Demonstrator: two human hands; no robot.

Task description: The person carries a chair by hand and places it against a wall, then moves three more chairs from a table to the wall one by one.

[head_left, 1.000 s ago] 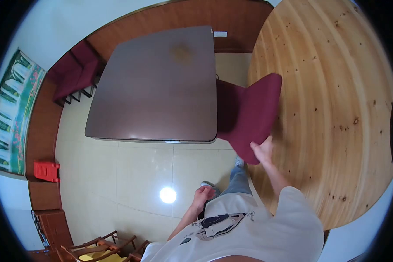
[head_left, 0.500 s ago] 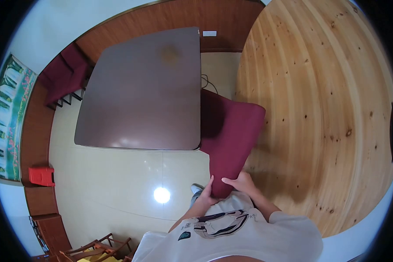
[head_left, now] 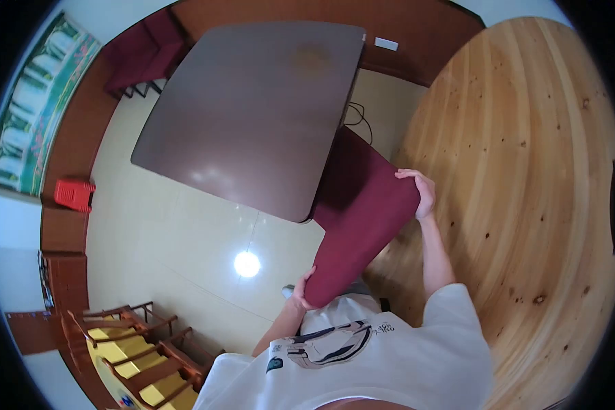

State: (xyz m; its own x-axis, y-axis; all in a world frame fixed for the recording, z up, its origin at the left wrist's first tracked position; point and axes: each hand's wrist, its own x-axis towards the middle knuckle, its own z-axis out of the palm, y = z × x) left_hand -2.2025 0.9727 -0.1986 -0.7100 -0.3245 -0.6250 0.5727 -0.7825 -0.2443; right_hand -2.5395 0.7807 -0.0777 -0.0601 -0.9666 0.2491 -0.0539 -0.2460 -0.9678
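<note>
A maroon upholstered chair (head_left: 362,225) stands in front of me, with part of its seat under the dark brown square table (head_left: 253,116). My left hand (head_left: 299,292) is closed around the near-left corner of its backrest, thumb on the fabric. At the opposite corner of the backrest, my right hand (head_left: 420,193) is wrapped over the edge, close beside the round wooden tabletop (head_left: 512,171). The chair's legs are hidden beneath it.
A black cable (head_left: 361,121) lies on the floor behind the chair. Maroon chairs (head_left: 147,55) line the far left wall. A red plastic item (head_left: 74,195) sits by the left wall. Wooden chairs (head_left: 164,369) stand around a yellow surface (head_left: 126,359) at lower left.
My right hand has moved from beside my left hand to the far corner of the backrest. My left hand stays at the near corner. The whole view has turned.
</note>
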